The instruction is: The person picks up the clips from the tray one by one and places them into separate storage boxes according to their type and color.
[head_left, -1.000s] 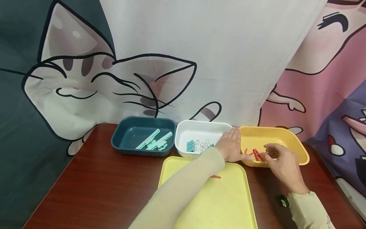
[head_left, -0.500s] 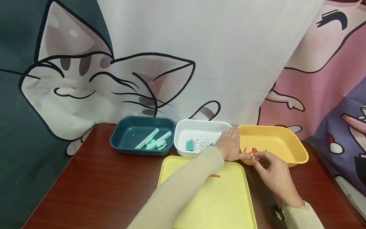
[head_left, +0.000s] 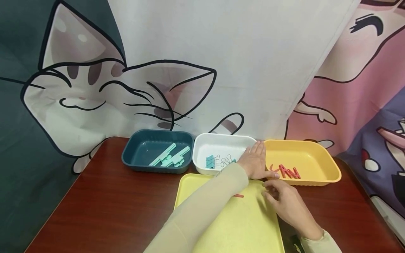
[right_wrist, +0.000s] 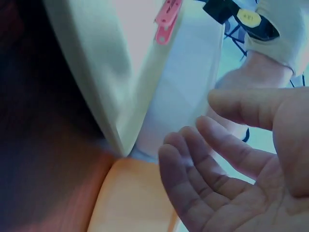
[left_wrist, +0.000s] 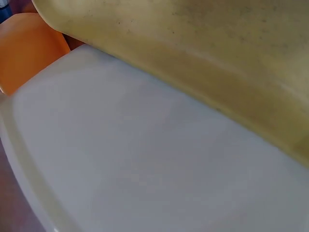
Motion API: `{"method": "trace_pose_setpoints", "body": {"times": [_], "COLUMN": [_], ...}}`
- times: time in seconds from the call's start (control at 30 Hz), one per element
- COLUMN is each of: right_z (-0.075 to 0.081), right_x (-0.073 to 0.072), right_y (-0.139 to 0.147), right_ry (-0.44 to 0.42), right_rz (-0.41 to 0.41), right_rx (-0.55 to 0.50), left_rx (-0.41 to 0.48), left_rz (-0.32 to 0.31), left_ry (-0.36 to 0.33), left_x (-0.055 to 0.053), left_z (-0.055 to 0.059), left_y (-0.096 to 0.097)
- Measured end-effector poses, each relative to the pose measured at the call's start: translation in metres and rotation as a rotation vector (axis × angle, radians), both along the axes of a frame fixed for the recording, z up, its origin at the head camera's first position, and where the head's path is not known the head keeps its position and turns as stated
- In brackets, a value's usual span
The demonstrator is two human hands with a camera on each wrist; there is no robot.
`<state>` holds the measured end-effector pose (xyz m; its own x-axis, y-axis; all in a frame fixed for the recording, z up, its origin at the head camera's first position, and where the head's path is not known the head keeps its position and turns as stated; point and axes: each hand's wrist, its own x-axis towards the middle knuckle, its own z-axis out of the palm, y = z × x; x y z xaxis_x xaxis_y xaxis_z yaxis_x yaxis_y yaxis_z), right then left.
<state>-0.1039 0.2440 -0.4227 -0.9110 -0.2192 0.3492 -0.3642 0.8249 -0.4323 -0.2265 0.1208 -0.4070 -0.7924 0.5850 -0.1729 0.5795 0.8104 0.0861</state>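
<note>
My left hand [head_left: 254,161] lies with straight fingers over the adjoining rims of the white bin [head_left: 224,137] and the yellow bin [head_left: 316,149]; its thumb points toward the red clothespins [head_left: 296,173] in the yellow bin. Several of these clothespins lie near that bin's front wall. Above the right far corner of the pale yellow tray [head_left: 240,228] hovers my right hand [head_left: 289,203], fingers relaxed and apart, nothing between them in the right wrist view. On the tray lies one red clothespin [right_wrist: 167,21], mostly hidden by the left sleeve in the head view.
The white bin holds blue binder clips [head_left: 210,161]. At left, a dark teal bin [head_left: 136,151] contains mint-green clips [head_left: 174,156]. The bins stand in a row against a printed curtain [head_left: 253,70] on the brown table [head_left: 120,207].
My right hand has drawn out of the yellow bin, moving left and toward me to the tray's corner. The clothespins it covered now show. The left hand has stayed put.
</note>
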Motion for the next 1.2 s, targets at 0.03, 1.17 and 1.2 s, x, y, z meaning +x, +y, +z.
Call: {"method": "trace_pose_setpoints", "body": {"times": [0.03, 1.17, 1.2], "right_z": [-0.001, -0.020, -0.021], "right_x": [0.000, -0.009, -0.010], "right_y": [-0.002, -0.046, -0.046], "right_ry": [-0.008, -0.058, -0.050], "right_rz": [0.015, 0.232, 0.235], "right_rx": [0.002, 0.136, 0.139], "left_rx": [0.000, 0.004, 0.002], "left_rz": [0.001, 0.009, 0.008], "left_ry": [-0.002, 0.008, 0.008], "left_x": [0.000, -0.001, -0.001], "left_z": [0.000, -0.003, -0.003], "left_y": [0.000, 0.001, 0.001]}}
